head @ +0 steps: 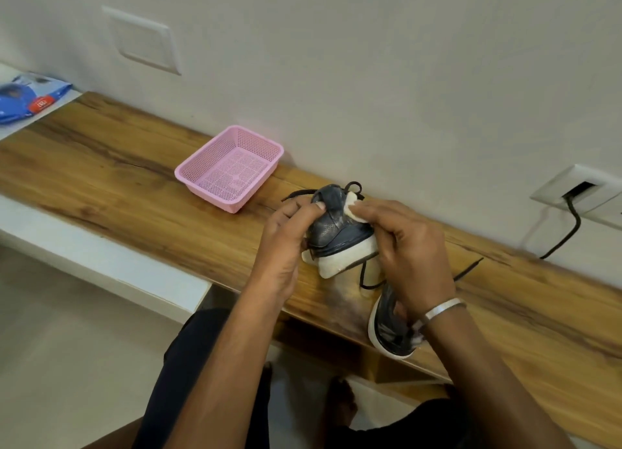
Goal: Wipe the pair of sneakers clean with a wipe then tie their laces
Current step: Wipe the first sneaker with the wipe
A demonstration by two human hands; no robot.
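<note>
Left hand (286,243) grips the light, soft-uppered sneaker (336,233) at its stiff sole; right hand (404,243) pinches the limp wipe (351,209).

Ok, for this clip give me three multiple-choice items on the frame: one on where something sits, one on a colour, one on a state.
1. Where is the basket?
A. On the wooden shelf, against the wall
B. On the floor
C. On top of a sneaker

2. What colour is the basket?
A. Green
B. Pink
C. Black

3. What is the state of the held sneaker?
A. Lying untouched on the shelf
B. Inside the basket
C. Gripped by the left hand while the right hand presses a white wipe to it

Answers:
1 A: the basket rests on the wood surface, its far side at the wall.
2 B: its mesh walls are plainly pink.
3 C: the left thumb curls over the upper and the wipe shows under the right fingers; the second sneaker lies on the shelf.
</note>
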